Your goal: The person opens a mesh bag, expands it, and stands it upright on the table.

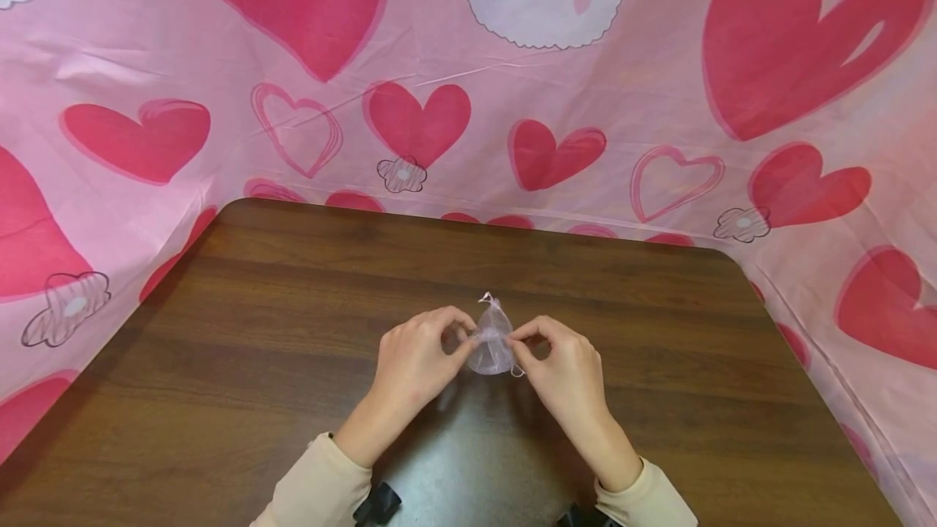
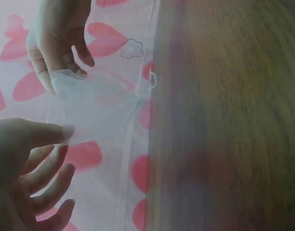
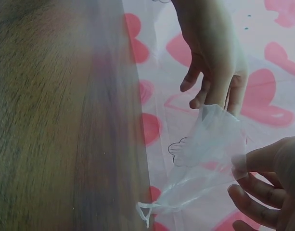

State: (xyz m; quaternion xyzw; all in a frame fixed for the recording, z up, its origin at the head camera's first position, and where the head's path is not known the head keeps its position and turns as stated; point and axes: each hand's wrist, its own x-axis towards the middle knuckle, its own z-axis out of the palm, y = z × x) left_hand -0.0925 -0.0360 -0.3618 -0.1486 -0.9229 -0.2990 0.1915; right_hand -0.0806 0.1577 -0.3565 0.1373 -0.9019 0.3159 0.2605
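A small sheer white drawstring pouch [image 1: 492, 352] is held up between both hands, above the table. My left hand [image 1: 419, 356] pinches its left edge between thumb and fingertips. On the opposite edge, my right hand [image 1: 567, 364] has a similar pinch. A thin cord loop [image 1: 485, 297] sticks out at the gathered far end, and another bit of cord [image 1: 517, 371] shows beside the right fingertips. In the left wrist view the see-through fabric [image 2: 94, 106] is spread between the hands. The right wrist view shows the cord [image 3: 147, 208] at its narrow end.
The brown wooden table [image 1: 293, 291] has rounded far corners. A pink cloth [image 1: 439, 47] printed with red hearts hangs around its back and sides. Black straps [image 1: 376, 503] sit at the wrists by the beige sleeves [image 1: 322, 482].
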